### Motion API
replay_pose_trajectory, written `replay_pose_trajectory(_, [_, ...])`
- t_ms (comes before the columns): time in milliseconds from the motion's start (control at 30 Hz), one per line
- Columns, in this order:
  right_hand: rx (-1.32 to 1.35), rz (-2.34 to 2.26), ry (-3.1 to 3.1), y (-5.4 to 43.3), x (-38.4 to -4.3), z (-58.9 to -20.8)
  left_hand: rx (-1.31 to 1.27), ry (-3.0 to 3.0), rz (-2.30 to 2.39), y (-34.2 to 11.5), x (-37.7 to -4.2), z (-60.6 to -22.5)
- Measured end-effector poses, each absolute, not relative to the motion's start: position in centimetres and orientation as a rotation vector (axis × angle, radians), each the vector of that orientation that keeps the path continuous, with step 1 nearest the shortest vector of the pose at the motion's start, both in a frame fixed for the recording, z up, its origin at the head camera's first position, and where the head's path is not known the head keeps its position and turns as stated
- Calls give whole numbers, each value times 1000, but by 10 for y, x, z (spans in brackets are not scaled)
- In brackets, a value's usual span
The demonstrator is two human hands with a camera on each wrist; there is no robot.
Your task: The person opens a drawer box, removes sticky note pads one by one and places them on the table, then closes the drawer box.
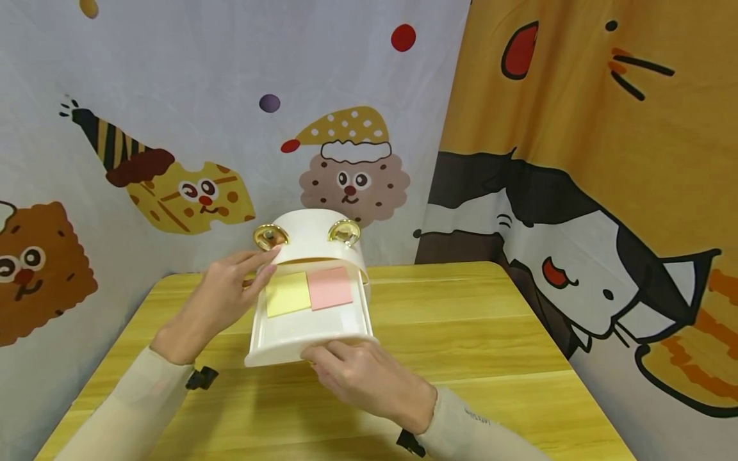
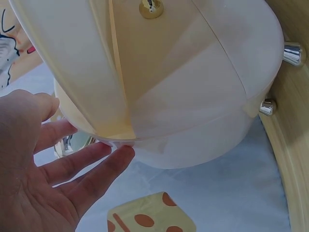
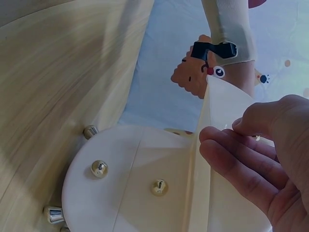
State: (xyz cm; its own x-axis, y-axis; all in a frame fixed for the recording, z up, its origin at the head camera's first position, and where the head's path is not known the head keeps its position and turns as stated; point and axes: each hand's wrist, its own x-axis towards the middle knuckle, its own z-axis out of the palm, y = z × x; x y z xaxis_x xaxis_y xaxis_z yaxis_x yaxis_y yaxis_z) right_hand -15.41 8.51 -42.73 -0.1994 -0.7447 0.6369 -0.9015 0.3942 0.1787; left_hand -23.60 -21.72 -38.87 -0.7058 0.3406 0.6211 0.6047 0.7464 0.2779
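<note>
One white drawer (image 1: 323, 326), bearing a yellow paper square (image 1: 287, 296) and a pink paper square (image 1: 330, 288), is pulled out of the white cabinet (image 1: 314, 234) on the wooden counter (image 1: 450, 320). Its front is pinched by the right grip (image 1: 366, 378), exact contact hidden; the cabinet's side is touched by the left grip (image 1: 227, 285), fingers spread. Cartoon-print cloth (image 1: 202, 51) is hung behind.

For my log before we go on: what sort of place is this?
Probably a curtained-off indoor work corner: a table, cartoon-printed curtains close behind it, and a white drawer box on top.
</note>
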Motion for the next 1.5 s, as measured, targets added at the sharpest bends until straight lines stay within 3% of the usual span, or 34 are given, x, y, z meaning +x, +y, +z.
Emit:
replay_pose_trajectory(900, [1435, 309, -1960, 94, -153, -420, -731, -2380, -670, -217, -236, -388])
replay_pose_trajectory(1500, [1479, 369, -1925, 110, -157, -392, -730, -2337, -686, -217, -240, -390])
